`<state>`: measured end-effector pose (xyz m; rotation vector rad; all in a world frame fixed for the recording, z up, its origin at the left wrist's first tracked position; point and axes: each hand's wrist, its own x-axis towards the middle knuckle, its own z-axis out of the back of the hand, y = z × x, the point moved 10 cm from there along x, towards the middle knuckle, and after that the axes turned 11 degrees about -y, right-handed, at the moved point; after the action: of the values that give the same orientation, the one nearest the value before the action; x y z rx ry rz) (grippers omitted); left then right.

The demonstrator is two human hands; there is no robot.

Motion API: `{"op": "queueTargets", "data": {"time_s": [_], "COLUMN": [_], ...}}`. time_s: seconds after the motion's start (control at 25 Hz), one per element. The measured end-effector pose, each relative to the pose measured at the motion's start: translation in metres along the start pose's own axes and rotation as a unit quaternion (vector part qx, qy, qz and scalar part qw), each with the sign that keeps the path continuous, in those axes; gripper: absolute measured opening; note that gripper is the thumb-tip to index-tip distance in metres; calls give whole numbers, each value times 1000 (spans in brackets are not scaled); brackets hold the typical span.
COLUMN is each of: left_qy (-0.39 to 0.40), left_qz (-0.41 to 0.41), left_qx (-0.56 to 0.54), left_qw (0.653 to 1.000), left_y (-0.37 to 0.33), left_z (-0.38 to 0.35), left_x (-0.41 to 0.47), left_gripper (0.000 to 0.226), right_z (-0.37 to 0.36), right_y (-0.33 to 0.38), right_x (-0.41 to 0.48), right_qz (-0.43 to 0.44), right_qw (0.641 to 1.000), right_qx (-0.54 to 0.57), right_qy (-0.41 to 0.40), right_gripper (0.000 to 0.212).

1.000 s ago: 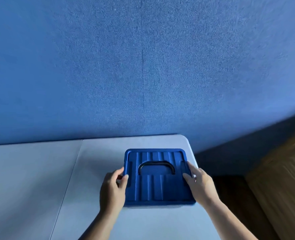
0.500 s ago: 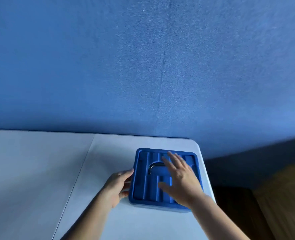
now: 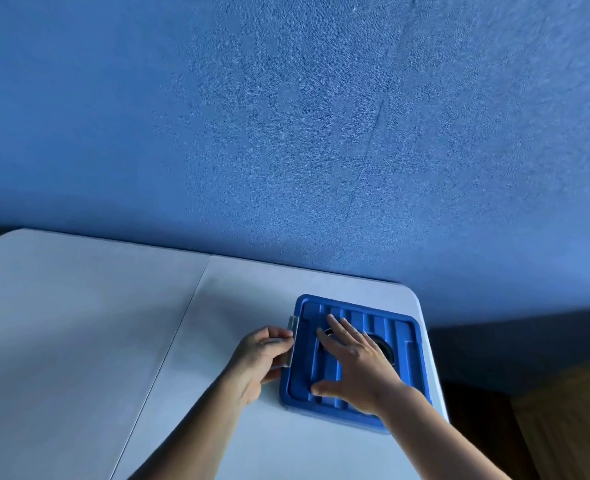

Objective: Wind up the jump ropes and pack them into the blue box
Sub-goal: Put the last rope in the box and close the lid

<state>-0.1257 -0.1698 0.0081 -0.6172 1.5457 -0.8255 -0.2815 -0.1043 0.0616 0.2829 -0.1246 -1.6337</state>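
Observation:
The blue box (image 3: 401, 348) sits near the right end of the table with its ribbed lid on and a dark handle partly showing in the lid's recess. My right hand (image 3: 356, 365) lies flat on the lid with straight, spread fingers pressing down. My left hand (image 3: 259, 358) is at the box's left side, fingers curled round the grey latch (image 3: 291, 341). No jump rope is visible.
The white folding table (image 3: 113, 341) has a seam running down its middle. A blue wall (image 3: 286, 133) stands right behind it. The table's right edge is just beyond the box, with dark floor and a wooden surface (image 3: 570, 410) past it.
My right hand moved from the box's right side onto the lid top. My left hand took hold of the left latch. The view swung left and tilted.

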Motion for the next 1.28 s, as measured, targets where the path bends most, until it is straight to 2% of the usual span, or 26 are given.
{"op": "queueTargets", "data": {"time_s": [0.12, 0.24, 0.28, 0.32, 0.36, 0.4, 0.44, 0.48, 0.52, 0.56, 0.6, 0.68, 0.72, 0.8, 0.96, 1.04, 1.16, 1.28], "left_qy": [-49, -88, -100, -125, -148, -161, -149, -110, -53, 13, 72, 126, 128, 121, 123, 122, 124, 124], "left_qz": [-102, -158, -195, -259, -339, -421, -485, -524, -540, -536, -522, -497, -490, -485, -479, -479, -478, -478], "left_qx": [121, 189, 229, 291, 351, 375, 374, 375, 394, 434, 487, 589, 616, 630, 620, 617, 623, 625], "left_qw": [986, 965, 948, 912, 860, 810, 776, 757, 742, 724, 696, 624, 603, 594, 609, 613, 607, 605], "left_y": [-16, -25, -31, -40, -53, -65, -74, -77, -74, -63, -46, -17, -10, -7, -3, -1, 1, 1], "left_z": [-10, -13, -12, -10, -16, -27, -43, -66, -93, -122, -148, -180, -187, -193, -191, -190, -191, -193], "left_x": [-1, -4, -4, -7, -15, -28, -44, -56, -66, -73, -77, -80, -79, -77, -72, -72, -70, -69], "left_gripper": [17, 21, 22, 22, 21, 21, 23, 28, 39, 52, 63, 76, 79, 80, 80, 79, 79, 79], "right_z": [1, 3, 9, 21, 39, 57, 70, 73, 60, 36, 8, -22, -28, -35, -53, -53, -38, -26], "right_y": [-2, 4, 1, -10, -34, -68, -109, -150, -185, -206, -209, -194, -191, -187, -184, -185, -188, -190], "right_x": [1, 1, -1, -3, -10, -24, -43, -67, -87, -101, -107, -107, -105, -102, -101, -100, -96, -90], "right_qz": [0, 9, 5, -17, -61, -117, -190, -276, -364, -431, -463, -457, -445, -422, -430, -425, -408, -398], "right_qw": [1000, 1000, 999, 996, 984, 961, 927, 886, 837, 776, 711, 600, 564, 521, 463, 464, 514, 569], "right_qx": [-1, 12, 34, 74, 118, 144, 155, 181, 254, 366, 482, 641, 683, 730, 765, 769, 746, 711], "right_qy": [-5, 3, -10, -47, -118, -205, -283, -325, -319, -279, -220, -144, -135, -134, -123, -115, -115, -110], "right_gripper": [104, 101, 96, 87, 74, 58, 42, 31, 27, 27, 28, 30, 30, 26, 19, 13, 2, 20]}}
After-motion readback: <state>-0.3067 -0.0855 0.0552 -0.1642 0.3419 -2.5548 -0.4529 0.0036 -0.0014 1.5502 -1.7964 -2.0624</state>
